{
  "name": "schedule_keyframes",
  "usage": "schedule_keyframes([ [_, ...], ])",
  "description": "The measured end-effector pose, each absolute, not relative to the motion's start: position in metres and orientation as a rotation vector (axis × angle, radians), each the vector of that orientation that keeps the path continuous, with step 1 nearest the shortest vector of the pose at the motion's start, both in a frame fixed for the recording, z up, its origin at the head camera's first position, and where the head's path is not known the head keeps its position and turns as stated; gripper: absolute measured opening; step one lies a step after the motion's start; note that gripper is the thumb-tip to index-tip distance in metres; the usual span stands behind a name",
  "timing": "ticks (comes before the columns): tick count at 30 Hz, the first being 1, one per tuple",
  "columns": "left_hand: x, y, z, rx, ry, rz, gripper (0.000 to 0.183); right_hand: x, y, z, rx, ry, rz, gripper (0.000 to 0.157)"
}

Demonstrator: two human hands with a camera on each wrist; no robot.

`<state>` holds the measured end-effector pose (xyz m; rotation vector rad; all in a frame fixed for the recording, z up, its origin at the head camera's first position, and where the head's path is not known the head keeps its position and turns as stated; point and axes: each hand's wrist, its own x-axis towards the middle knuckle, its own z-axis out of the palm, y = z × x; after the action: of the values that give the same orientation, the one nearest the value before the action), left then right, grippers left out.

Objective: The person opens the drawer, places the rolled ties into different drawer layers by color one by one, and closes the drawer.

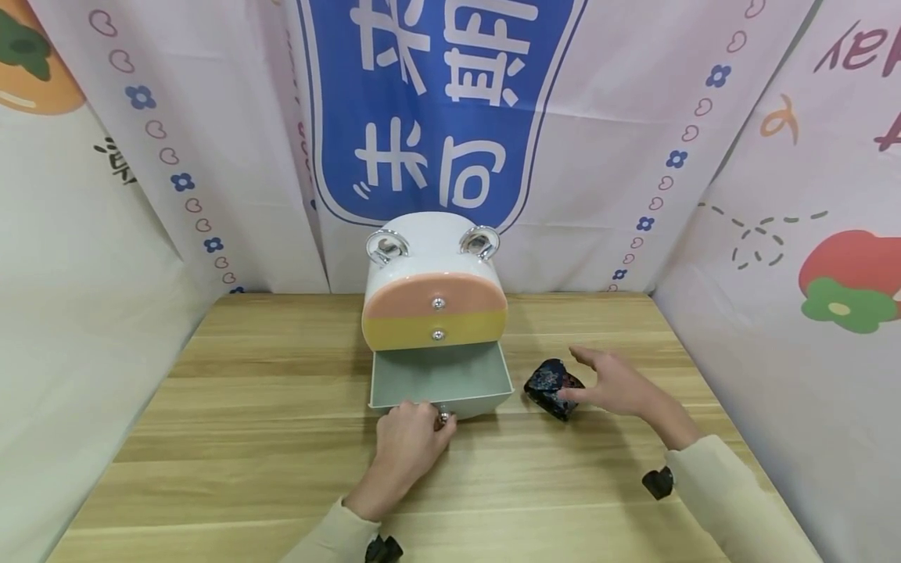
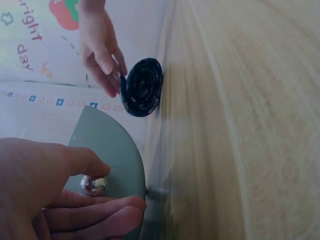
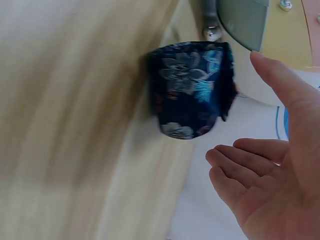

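A small white chest with an orange and a yellow drawer front [image 1: 435, 313] stands at the back of the table. Its pale green bottom drawer [image 1: 439, 371] is pulled out, and nothing shows inside. My left hand [image 1: 411, 438] pinches the round silver knob [image 2: 94, 185] of that drawer between thumb and fingers. To the right of the drawer, a rolled dark blue floral strip of cloth, like a necktie [image 3: 187, 90], rests on the table, its spiral end visible in the left wrist view. Beside it hovers my right hand [image 1: 615, 383], thumb and fingers spread apart, not gripping it.
Two shiny silver ring-like pieces [image 1: 481, 242] sit on top of the chest. Printed cloth walls [image 1: 591, 156] enclose the wooden table [image 1: 246, 438] at the back and both sides. Small black devices [image 1: 658, 482] are worn at both wrists.
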<state>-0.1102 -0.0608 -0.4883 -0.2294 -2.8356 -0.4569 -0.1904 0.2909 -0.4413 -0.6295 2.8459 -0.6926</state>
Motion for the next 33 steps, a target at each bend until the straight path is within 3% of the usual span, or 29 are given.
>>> schedule_keyframes([
  [12, -0.109, -0.061, -0.486, -0.217, -2.849, -0.466, 0.058, -0.179, 0.296, -0.474, -0.566, 2.768, -0.821, 0.106],
  [33, -0.11, -0.061, -0.486, -0.227, -2.849, -0.463, 0.059, -0.181, 0.293, -0.489, -0.533, 2.742, -0.956, 0.09],
])
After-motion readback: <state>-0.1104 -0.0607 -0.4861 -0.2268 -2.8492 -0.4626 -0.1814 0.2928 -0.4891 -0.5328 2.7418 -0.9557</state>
